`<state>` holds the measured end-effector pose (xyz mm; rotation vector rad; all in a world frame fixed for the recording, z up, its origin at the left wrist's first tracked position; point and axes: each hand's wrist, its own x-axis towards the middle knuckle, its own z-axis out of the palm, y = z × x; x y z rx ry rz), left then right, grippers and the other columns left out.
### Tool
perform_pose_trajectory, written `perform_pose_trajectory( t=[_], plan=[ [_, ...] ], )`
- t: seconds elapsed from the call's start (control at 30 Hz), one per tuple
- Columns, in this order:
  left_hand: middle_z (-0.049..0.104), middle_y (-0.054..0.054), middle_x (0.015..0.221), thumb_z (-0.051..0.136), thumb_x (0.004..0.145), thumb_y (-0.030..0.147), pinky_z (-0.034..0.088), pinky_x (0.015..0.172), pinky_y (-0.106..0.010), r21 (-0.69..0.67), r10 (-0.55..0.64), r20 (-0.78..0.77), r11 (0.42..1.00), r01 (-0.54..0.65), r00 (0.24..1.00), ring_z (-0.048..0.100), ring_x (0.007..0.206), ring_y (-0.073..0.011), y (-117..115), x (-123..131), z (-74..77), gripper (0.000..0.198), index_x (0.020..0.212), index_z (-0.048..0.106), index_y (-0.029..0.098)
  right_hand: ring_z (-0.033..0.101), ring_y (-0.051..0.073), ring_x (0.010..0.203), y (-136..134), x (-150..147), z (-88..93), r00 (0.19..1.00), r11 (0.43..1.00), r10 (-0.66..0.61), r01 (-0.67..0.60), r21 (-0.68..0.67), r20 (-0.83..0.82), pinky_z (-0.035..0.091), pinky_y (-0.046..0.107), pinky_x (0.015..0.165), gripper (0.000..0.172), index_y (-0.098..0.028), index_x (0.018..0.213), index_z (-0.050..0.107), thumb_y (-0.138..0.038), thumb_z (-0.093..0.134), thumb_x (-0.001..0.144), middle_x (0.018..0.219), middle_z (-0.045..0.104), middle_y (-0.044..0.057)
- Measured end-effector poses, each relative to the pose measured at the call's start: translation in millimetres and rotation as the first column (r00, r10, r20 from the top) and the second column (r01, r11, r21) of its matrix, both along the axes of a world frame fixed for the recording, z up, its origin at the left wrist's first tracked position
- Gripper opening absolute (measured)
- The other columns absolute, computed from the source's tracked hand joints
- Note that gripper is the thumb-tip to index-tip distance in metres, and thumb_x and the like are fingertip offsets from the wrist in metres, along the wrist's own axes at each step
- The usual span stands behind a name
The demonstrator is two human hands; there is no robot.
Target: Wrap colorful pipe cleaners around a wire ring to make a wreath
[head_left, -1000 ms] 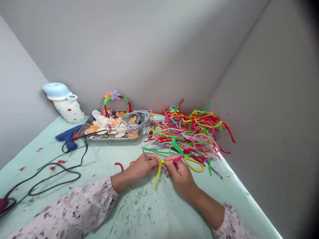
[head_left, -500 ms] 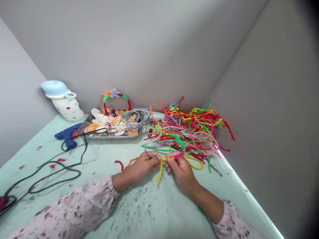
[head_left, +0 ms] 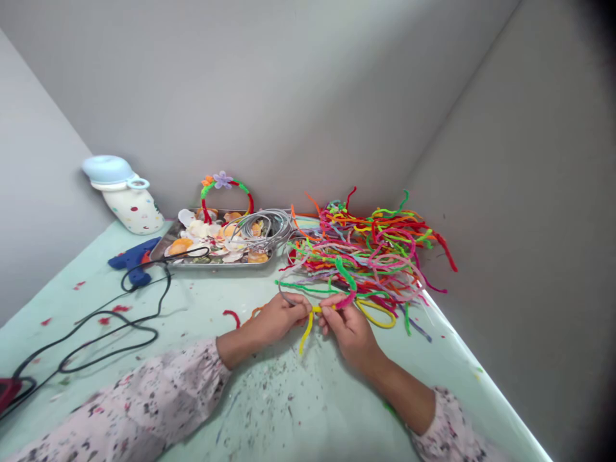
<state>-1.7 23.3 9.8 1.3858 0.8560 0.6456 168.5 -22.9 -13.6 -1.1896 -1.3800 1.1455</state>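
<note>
My left hand (head_left: 278,317) and my right hand (head_left: 347,327) meet over the pale green table (head_left: 269,410), both pinched on a yellow pipe cleaner (head_left: 308,324) whose loose end hangs down between them. A grey headband wire (head_left: 285,298) curves out from under my left fingers. A pink pipe cleaner (head_left: 347,299) is wound at my right fingertips, with a green pipe cleaner (head_left: 344,269) rising behind it. A yellow loop (head_left: 378,313) lies just right of my right hand.
A big heap of coloured pipe cleaners (head_left: 370,247) fills the back right corner. A metal tray of shells and grey wire hoops (head_left: 216,247) stands behind, with a decorated headband (head_left: 225,189). A blue glue gun (head_left: 132,262), its black cord (head_left: 110,321) and a spotted bottle (head_left: 128,196) are at left.
Both hands shifted slightly away from me, keeping their pinch on the yellow pipe cleaner; its hanging end swung a little. Nothing was let go.
</note>
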Motion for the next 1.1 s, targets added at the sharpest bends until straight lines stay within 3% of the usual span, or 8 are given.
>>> perform_pose_trajectory(
  t=[0.17, 0.27, 0.33, 0.43, 0.77, 1.1],
  plan=[
    [0.043, 0.004, 0.051, 0.058, 0.079, 0.039, 0.028, 0.05, -0.024, 0.057, -0.02, 0.021, 0.998, 0.019, 1.0, 0.036, 0.048, -0.0091, 0, 1, -2.2, 0.028, 0.064, 0.056, 0.015, 0.054, 0.012, 0.055, 6, 1, 2.4, 0.994, 0.996, -0.038, 0.029, -0.085, -0.107, 0.045, 0.027, 0.055, 0.025, -0.019, 0.088, 0.055, -0.044, 0.055, 0.088, 0.065, 0.058, -0.002],
    [0.055, 0.001, 0.062, 0.059, 0.08, 0.035, 0.038, 0.062, -0.025, 0.101, -0.054, 0.048, 0.994, 0.049, 0.997, 0.048, 0.06, -0.0122, -1, 1, -6.1, 0.022, 0.077, 0.062, 0.013, 0.053, 0.011, 0.052, 10, 4, 0.8, 0.984, 0.991, -0.064, 0.044, -0.123, -0.164, 0.044, 0.025, 0.052, 0.026, -0.018, 0.085, 0.056, -0.044, 0.057, 0.086, 0.066, 0.059, -0.001],
    [0.061, -0.003, 0.076, 0.058, 0.081, 0.033, 0.041, 0.069, -0.026, 0.148, -0.018, 0.046, 0.989, 0.011, 0.999, 0.054, 0.072, -0.015, -1, 1, -11.5, 0.021, 0.085, 0.062, 0.013, 0.053, 0.01, 0.051, 12, 5, -1.7, 0.978, 0.989, -0.076, 0.049, -0.142, -0.196, 0.043, 0.024, 0.049, 0.025, -0.018, 0.084, 0.057, -0.043, 0.059, 0.085, 0.066, 0.06, -0.001],
    [0.063, -0.004, 0.081, 0.057, 0.082, 0.034, 0.04, 0.064, -0.024, 0.191, 0.056, -0.007, 0.98, -0.054, 0.998, 0.053, 0.071, -0.0144, 0, 2, -19.4, 0.023, 0.09, 0.061, 0.012, 0.053, 0.01, 0.05, 13, 6, -5.2, 0.97, 0.988, -0.079, 0.045, -0.15, -0.231, 0.042, 0.023, 0.047, 0.024, -0.018, 0.083, 0.057, -0.042, 0.06, 0.085, 0.068, 0.061, -0.001],
    [0.062, -0.002, 0.076, 0.065, 0.077, 0.034, 0.04, 0.062, -0.023, 0.075, 0.081, 0.131, 0.993, -0.091, 0.988, 0.051, 0.065, -0.0115, -1, 5, -15.3, 0.026, 0.087, 0.059, 0.012, 0.051, 0.01, 0.048, 12, 5, -1.6, 0.98, 0.986, -0.042, 0.01, -0.167, -0.193, 0.042, 0.023, 0.046, 0.029, -0.017, 0.084, 0.058, -0.046, 0.059, 0.084, 0.066, 0.061, 0.0],
    [0.059, 0.0, 0.067, 0.07, 0.072, 0.032, 0.036, 0.056, -0.022, 0.042, 0.117, 0.131, 0.991, -0.124, 0.984, 0.046, 0.057, -0.0087, -2, 5, -9.6, 0.025, 0.082, 0.061, 0.011, 0.05, 0.009, 0.047, 11, 3, 2.8, 0.98, 0.983, -0.041, 0.005, -0.182, -0.197, 0.04, 0.023, 0.046, 0.028, -0.017, 0.082, 0.057, -0.045, 0.06, 0.083, 0.063, 0.06, -0.002]
  ],
)
